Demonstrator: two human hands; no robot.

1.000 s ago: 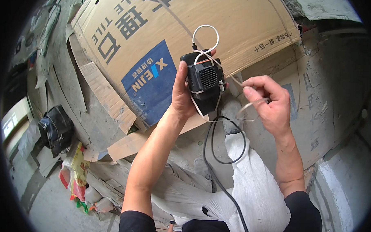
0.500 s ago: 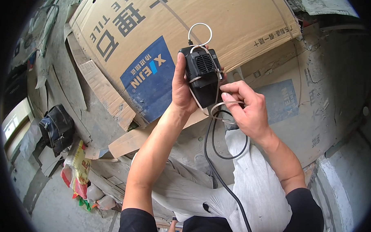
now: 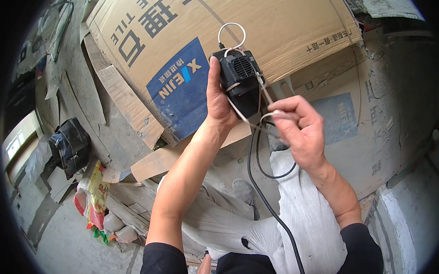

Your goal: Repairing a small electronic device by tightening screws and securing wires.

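Observation:
My left hand [image 3: 220, 101] is closed around the side of a black box-shaped device [image 3: 245, 98] with a slatted vent, its thumb lying along the left edge. A pale thin cable [image 3: 238, 111] is wrapped around the device, and a white cable loop [image 3: 245, 35] sticks up from its far end. To the right, my right hand [image 3: 304, 132] pinches a stretch of the pale cable between thumb and fingers; its fingertips are slightly blurred. Below the device, a thick black cable [image 3: 271, 211] curves down over my lap and makes a loop near my right leg.
A large flat cardboard carton [image 3: 276, 32] lies under and beyond my hands, with a torn cardboard flap [image 3: 129, 97] at its left. Another worn carton sheet [image 3: 369, 137] is at the right. On the left are a black bag [image 3: 70, 146] and colourful plastic packaging [image 3: 94, 198].
My right hand has moved slightly right and up, drawing the pale cable into a straighter line beside the device. The left hand still holds the device, nearly unmoved.

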